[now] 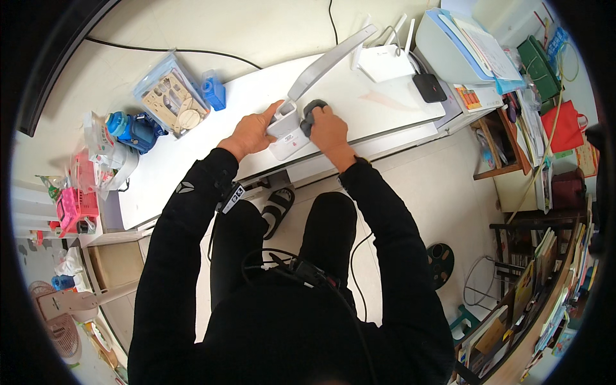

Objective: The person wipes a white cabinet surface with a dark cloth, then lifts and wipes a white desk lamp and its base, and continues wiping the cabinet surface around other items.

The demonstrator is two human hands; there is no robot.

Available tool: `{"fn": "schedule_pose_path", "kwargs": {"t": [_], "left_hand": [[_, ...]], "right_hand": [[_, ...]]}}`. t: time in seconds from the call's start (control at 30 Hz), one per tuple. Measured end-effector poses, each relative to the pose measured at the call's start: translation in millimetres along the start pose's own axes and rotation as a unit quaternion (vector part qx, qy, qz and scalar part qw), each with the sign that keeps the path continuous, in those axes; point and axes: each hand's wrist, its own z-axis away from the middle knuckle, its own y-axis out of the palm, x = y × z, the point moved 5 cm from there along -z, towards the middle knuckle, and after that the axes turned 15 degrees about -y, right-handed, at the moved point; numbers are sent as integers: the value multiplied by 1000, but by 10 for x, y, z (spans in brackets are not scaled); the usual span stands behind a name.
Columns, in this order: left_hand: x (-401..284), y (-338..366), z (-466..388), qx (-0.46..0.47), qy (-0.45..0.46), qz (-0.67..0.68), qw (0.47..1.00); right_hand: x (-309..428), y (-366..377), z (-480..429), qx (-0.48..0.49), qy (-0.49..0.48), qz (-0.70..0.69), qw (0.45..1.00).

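Observation:
A white desk lamp (288, 126) stands on the white desk (240, 106), its long flat head (329, 60) slanting up to the right. Around the open cup-like part of its base curls my left hand (251, 132), thumb near the rim. Part of the base plate (290, 144) shows in front and bears a printed label. My right hand (328, 127) grips a bunched dark grey cloth (310, 115) just right of the lamp. The cloth rests close against the lamp's side; whether they touch I cannot tell.
Behind the lamp stands a white router (385, 62) with a black box (429, 87) beside it. A paper-filled bin (452, 48) stands at the right. Leftward are a blue plastic bottle (213, 91), bagged wooden pieces (173, 98) and a blue water bottle (132, 131).

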Motion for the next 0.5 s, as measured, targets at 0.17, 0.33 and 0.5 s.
{"fn": "schedule_pose_path", "kwargs": {"t": [0.17, 0.33, 0.5], "left_hand": [[238, 164, -147, 10, 26, -56, 998], [409, 283, -258, 27, 10, -32, 999], [213, 56, -313, 31, 138, 10, 990]], "right_hand": [[178, -35, 293, 5, -117, -10, 993], [-254, -219, 240, 46, -67, -49, 996], [-342, -166, 57, 38, 3, -173, 984]]}}
